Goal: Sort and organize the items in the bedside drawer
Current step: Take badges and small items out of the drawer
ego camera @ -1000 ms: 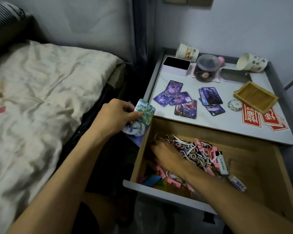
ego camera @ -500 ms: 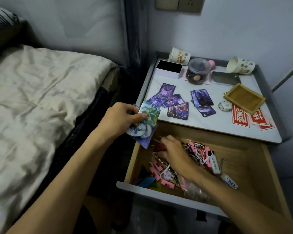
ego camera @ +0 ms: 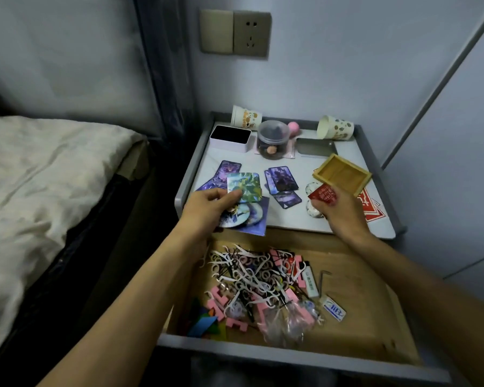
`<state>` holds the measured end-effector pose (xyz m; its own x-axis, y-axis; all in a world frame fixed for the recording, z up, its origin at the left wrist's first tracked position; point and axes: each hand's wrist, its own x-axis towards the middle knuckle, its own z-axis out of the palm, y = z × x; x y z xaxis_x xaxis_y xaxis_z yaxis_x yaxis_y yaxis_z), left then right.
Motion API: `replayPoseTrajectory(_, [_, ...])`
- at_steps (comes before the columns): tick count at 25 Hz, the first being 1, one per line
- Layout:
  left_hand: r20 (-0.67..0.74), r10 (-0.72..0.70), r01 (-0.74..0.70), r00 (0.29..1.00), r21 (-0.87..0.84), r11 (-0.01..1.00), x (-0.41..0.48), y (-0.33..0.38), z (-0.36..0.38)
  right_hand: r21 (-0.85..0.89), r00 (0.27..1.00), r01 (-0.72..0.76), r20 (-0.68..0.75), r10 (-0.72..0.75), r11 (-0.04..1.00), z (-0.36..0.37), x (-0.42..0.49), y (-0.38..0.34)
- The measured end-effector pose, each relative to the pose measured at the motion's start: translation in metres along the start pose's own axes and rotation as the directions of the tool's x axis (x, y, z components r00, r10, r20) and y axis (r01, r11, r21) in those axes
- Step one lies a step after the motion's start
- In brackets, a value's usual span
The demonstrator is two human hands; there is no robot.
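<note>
At frame centre, the left hand [ego camera: 204, 210] pinched a fan of cards [ego camera: 245, 203] over the nightstand [ego camera: 291, 224] edge. The right hand [ego camera: 340, 212] pinched a red packet [ego camera: 322, 194] (fingers closed on it). The open drawer [ego camera: 375, 311] lay below, its clutter [ego camera: 260, 286] at lower centre.

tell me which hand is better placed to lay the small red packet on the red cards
Right. The right hand already pinches the small red packet just beside the red cards, while the left hand is occupied holding a stack of picture cards.
</note>
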<state>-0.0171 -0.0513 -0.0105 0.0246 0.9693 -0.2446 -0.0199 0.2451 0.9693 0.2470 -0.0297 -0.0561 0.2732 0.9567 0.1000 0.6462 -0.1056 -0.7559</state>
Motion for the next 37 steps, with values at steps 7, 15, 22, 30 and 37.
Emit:
replayPoseTrajectory(7, [-0.012,0.003,-0.002,1.0,0.049,0.999,0.02,-0.003,0.022,-0.125,0.997,0.049,-0.049,-0.056,0.991,-0.001,0.025,0.004])
replayPoseTrajectory(15, [-0.006,0.005,-0.004,1.0,0.148,0.989,0.068,0.013,0.028,0.279,0.945,-0.326,0.096,0.311,0.903,0.028,0.094,-0.031])
replayPoseTrajectory(22, [0.087,-0.014,0.004,0.996,0.109,0.994,0.101,0.002,0.044,0.416,0.992,-0.107,0.106,0.069,0.903,0.033,0.068,-0.035])
replayPoseTrajectory(30, [0.237,-0.019,-0.005,0.971,0.099,0.995,0.118,0.013,0.088,0.705,0.943,-0.328,0.285,0.173,0.629,0.02,0.073,-0.034])
replayPoseTrajectory(37, [0.144,-0.026,0.032,0.989,-0.04,0.999,0.173,0.026,0.166,0.71,0.864,-0.348,-0.01,0.503,0.612,-0.04,0.128,0.023])
